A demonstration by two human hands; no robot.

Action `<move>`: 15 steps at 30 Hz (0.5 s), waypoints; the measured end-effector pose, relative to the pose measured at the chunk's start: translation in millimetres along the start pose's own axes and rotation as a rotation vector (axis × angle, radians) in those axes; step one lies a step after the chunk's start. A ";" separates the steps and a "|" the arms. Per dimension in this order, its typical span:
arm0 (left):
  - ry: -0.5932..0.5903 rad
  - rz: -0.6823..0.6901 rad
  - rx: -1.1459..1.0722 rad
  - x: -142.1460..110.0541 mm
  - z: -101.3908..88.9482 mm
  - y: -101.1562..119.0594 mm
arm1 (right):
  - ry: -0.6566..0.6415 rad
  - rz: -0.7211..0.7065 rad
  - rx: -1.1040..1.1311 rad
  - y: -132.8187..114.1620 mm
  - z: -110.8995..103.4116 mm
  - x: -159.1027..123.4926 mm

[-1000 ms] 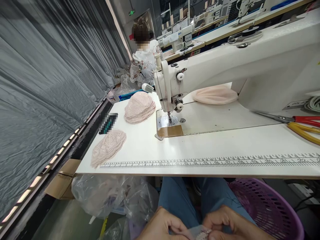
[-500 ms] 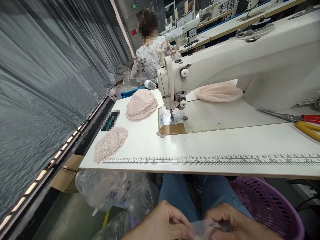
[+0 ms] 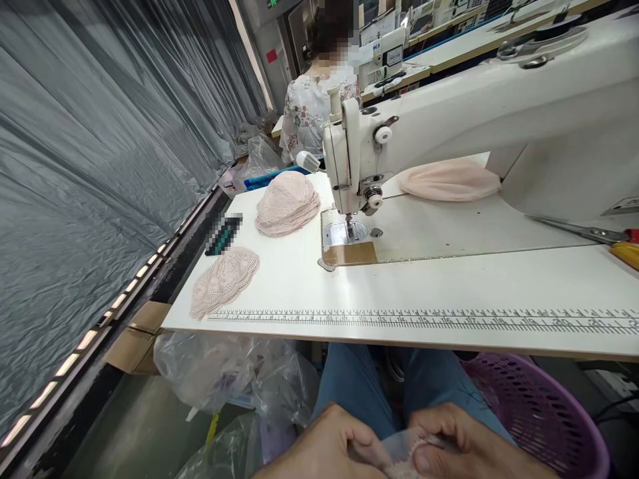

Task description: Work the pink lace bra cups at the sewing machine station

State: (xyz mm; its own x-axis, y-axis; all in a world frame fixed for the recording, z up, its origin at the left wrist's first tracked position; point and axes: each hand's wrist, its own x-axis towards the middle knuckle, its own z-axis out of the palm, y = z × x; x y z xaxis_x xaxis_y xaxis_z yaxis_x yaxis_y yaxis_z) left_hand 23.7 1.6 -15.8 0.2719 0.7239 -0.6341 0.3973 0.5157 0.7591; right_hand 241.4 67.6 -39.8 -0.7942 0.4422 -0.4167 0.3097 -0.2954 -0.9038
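Note:
Over my lap, at the bottom of the view, my left hand and my right hand are both closed on one piece of sheer, pale lace fabric. The fabric stretches between them, and its lower part runs out of the frame. My right thumb presses down on its lacy edge. In front of me, a white sewing machine stands on the white table. A stack of pale pink lace pieces lies left of its needle, and a scalloped lace piece rests nearer the table's left corner.
Peach fabric lies under the machine arm, near scissors. A printed ruler runs along the front edge. Below are a purple basket, plastic bags and a cardboard box. A person sits beyond the machine.
The view has shifted slightly, so the table things appear a little further right. Both hands keep hold of the lace fabric, with the right thumb now plainly on top. The person beyond has shifted position.

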 end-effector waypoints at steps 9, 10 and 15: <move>-0.017 0.064 0.058 -6.0 -6.2 10.2 | 0.041 0.014 -0.080 -1.8 0.8 -1.5; -0.009 0.046 0.058 -5.1 -5.9 10.8 | 0.032 0.001 -0.073 -0.9 1.0 -0.2; 0.041 -0.037 0.091 4.5 1.9 8.5 | 0.120 -0.033 -0.201 3.5 4.5 0.1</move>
State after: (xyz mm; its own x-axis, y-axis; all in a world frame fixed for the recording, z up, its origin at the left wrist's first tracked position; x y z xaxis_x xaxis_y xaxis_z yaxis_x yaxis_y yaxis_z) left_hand 30.0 8.4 -12.5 0.2202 0.7242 -0.6535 0.4849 0.5001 0.7175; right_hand 240.1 62.8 -42.6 -0.7418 0.5496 -0.3843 0.3916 -0.1101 -0.9135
